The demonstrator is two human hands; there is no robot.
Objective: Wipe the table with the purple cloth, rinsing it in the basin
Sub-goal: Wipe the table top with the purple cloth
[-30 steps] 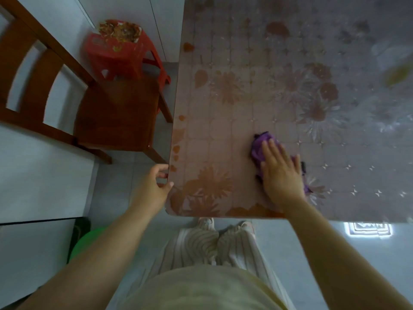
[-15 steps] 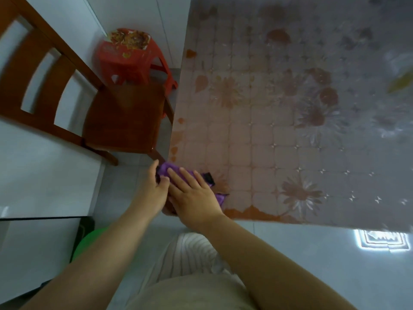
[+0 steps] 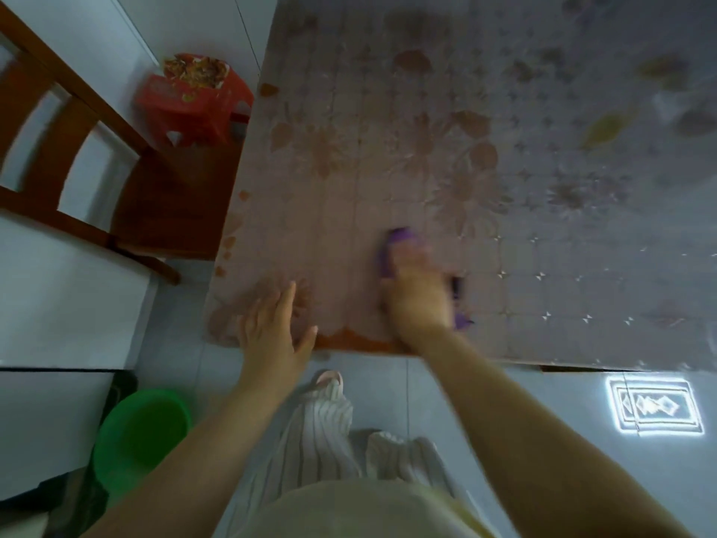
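The table (image 3: 446, 110) carries a pinkish floral plastic cover and fills the upper right of the head view. My right hand (image 3: 417, 293) presses the purple cloth (image 3: 399, 242) flat on the table near its front edge; the cloth shows beyond my fingertips and by my wrist. My left hand (image 3: 273, 332) lies open, fingers spread, on the table's front left corner, apart from the cloth. A green basin (image 3: 139, 432) stands on the floor at the lower left, below the table. The frame is blurred by motion.
A brown wooden chair (image 3: 163, 196) stands against the table's left side. Behind it is a red plastic stool (image 3: 194, 102) with a patterned top. A pale wall or cabinet (image 3: 58, 304) runs along the left. Grey floor tiles lie in front of the table.
My right hand has swept the cloth from the front left corner back to the right along the table. My left hand has let go of the cloth and now rests flat on the corner.
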